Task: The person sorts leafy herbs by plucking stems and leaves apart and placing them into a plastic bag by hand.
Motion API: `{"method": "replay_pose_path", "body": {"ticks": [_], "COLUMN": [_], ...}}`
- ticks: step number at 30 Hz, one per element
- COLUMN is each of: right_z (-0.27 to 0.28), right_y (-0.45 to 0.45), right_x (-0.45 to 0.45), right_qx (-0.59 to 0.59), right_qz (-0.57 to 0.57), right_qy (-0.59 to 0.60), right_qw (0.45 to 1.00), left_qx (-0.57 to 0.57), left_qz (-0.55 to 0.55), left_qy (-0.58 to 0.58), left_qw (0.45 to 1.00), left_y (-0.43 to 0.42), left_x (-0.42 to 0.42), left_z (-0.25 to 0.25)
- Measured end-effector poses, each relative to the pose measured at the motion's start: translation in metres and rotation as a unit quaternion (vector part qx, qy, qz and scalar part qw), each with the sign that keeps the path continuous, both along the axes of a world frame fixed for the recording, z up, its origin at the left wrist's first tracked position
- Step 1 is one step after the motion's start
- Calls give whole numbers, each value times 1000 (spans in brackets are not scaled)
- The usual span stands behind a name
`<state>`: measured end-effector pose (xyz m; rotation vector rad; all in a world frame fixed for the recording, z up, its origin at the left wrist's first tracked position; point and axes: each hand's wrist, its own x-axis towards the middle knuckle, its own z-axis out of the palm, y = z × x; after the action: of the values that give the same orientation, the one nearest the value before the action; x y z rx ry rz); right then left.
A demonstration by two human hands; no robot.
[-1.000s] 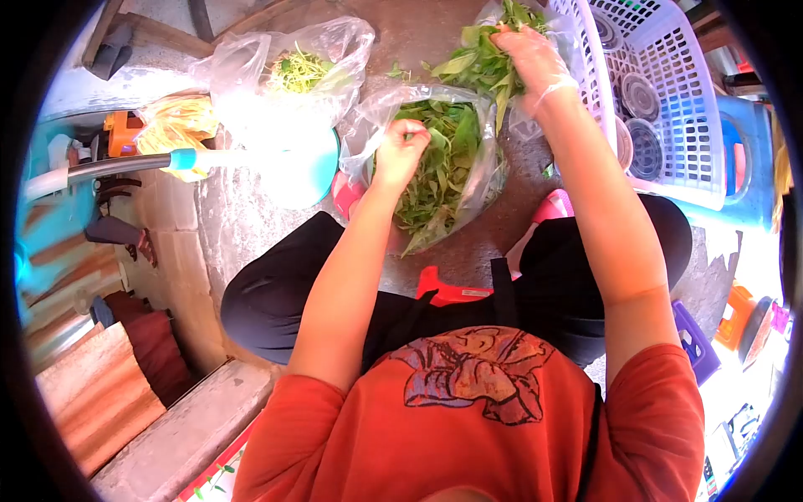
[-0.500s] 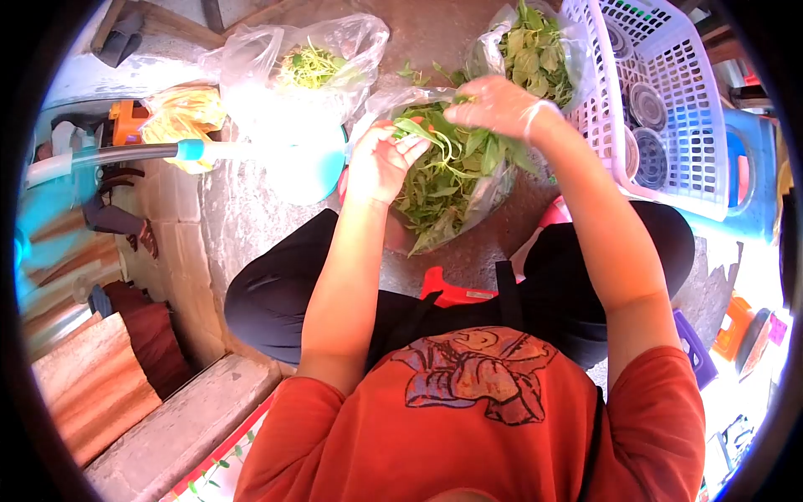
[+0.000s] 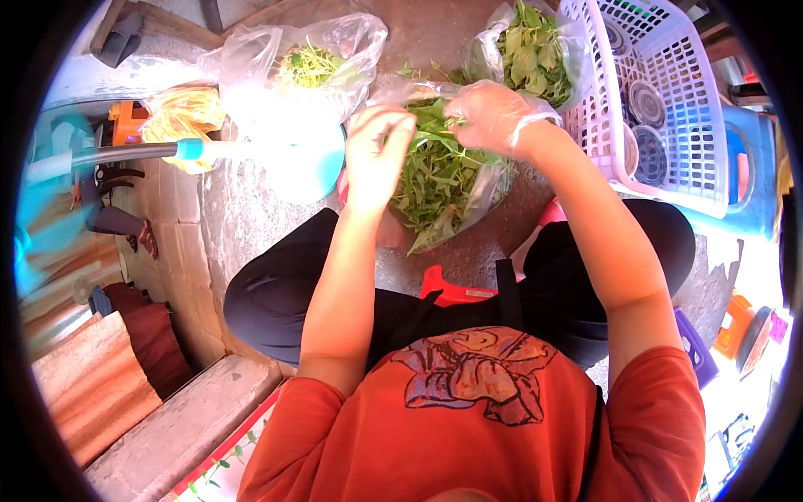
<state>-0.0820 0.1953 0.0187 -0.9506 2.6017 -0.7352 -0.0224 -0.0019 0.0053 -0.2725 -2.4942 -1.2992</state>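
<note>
Mottled floor (image 3: 251, 222) — crinkled plastic bag (image 3: 493, 192), pointed leaves (image 3: 439, 184)

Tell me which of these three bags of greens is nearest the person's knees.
The middle bag, with the left hand and right hand at it; the left bag, and the right bag beside the basket, lie farther out.

green leafy stems (image 3: 439, 188), loose and tangled, heaped between left hand (image 3: 379, 142) and right hand (image 3: 495, 117) and bodyward of them, some leaves by the right fingertips, crumpled clear plastic bag (image 3: 489, 190) around the heap
</note>
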Motion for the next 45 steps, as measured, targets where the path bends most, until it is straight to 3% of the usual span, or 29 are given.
{"method": "replay_pose_path", "body": {"ticks": [3, 6, 15, 20, 27, 29, 31, 32, 37, 45], "right_z": [1, 9, 0, -10, -2, -20, -20, -27, -18, -11], "right_y": [-3, -5, -3, -11, -19, 1, 19, 24, 46, 40], "right_x": [6, 7, 7, 10, 9, -18, -32, -32, -41, -39], "right_qx": [-14, -6, -96, -126, 94, 92, -57, -124, -100, -81], "right_qz": [18, 9, -7, -62, -138, -195, -244, -277, -196, -171], "right_qy": [55, 68, 122, 149, 96, 56, -29, 46, 30, -10], "right_qw": [998, 998, 988, 979, 981, 975, 968, 952, 975, 982], "left_qx": [-79, -15, 271, 325, 297, 314, 374, 425, 574, 628], "left_qz": [-71, -47, -48, -33, -21, 4, 29, 40, -17, -16], "left_qy": [-62, -179, -321, -339, -354, -371, -370, -362, -336, -279], "left_qw": [992, 983, 906, 882, 887, 874, 850, 829, 747, 726], "left_y": [7, 9, 0, 2, 6, 2, -4, -5, -12, -27], "left_x": [1, 6, 5, 3, 0, 3, 3, 2, -6, -16], "left_z": [2, -3, 4, 5, -12, -11, -8, -5, -5, 10]}}
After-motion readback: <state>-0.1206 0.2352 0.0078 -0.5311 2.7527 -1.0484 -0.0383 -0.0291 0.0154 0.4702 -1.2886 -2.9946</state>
